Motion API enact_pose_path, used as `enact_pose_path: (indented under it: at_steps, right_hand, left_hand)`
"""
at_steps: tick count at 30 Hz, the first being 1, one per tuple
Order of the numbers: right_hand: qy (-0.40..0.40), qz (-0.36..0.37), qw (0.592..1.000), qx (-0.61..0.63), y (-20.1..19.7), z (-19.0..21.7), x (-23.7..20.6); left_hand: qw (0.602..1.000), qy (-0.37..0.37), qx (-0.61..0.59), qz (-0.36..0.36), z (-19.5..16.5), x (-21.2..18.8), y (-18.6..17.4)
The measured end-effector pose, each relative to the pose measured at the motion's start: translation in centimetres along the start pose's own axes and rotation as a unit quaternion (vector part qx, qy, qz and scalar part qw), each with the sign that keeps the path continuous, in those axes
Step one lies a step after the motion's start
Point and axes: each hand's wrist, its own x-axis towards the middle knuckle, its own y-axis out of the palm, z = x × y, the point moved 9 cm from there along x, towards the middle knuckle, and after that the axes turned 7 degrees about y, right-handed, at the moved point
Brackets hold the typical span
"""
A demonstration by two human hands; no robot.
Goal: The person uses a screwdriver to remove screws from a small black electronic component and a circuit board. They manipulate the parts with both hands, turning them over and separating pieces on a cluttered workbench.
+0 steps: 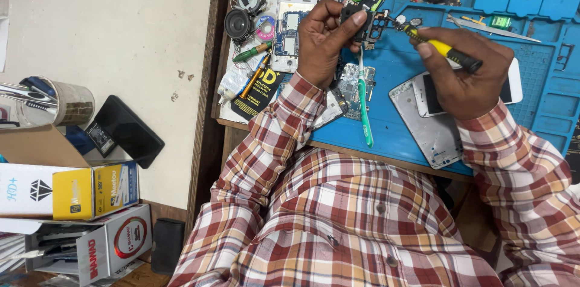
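My left hand [323, 36] pinches a small black circuit part [362, 21] above the blue work mat [544, 81]. With its fingers closed, my right hand [465, 72] grips a yellow and black screwdriver [444, 50] whose tip points left at that part. Under my right hand lie a white phone [513, 81] and a silver phone back frame [432, 124]. A green toothbrush [364, 103] rests on the mat between my hands, beside a bare circuit board [349, 84].
A white phone frame [290, 27], round speaker parts [238, 21], pens and a black packet sit at the mat's left. Tweezers [492, 28] lie at the far right. On the floor to the left stand cardboard boxes [72, 193], a dark phone [127, 130] and a tin of tools [57, 103].
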Motion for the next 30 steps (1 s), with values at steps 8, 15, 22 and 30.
enact_pose_path:
  at_steps: [8,15,22,30]
  right_hand:
    - [-0.129,0.012,0.974,-0.184,1.2,2.3,-0.7]
    - [-0.023,-0.009,0.999,-0.036,-0.3,0.2,-0.6]
    - [-0.028,-0.015,0.999,-0.012,-0.5,0.3,-0.8]
    - [-0.024,-0.016,1.000,-0.012,-0.3,0.7,-0.7]
  left_hand:
    - [0.958,0.158,0.237,-0.011,-2.4,-0.8,0.3]
    - [0.997,0.042,0.014,-0.056,-1.1,0.4,-0.9]
    - [0.998,0.040,-0.006,-0.039,-1.5,0.4,-0.5]
    - [0.998,0.048,-0.004,-0.028,-1.9,0.1,-0.2]
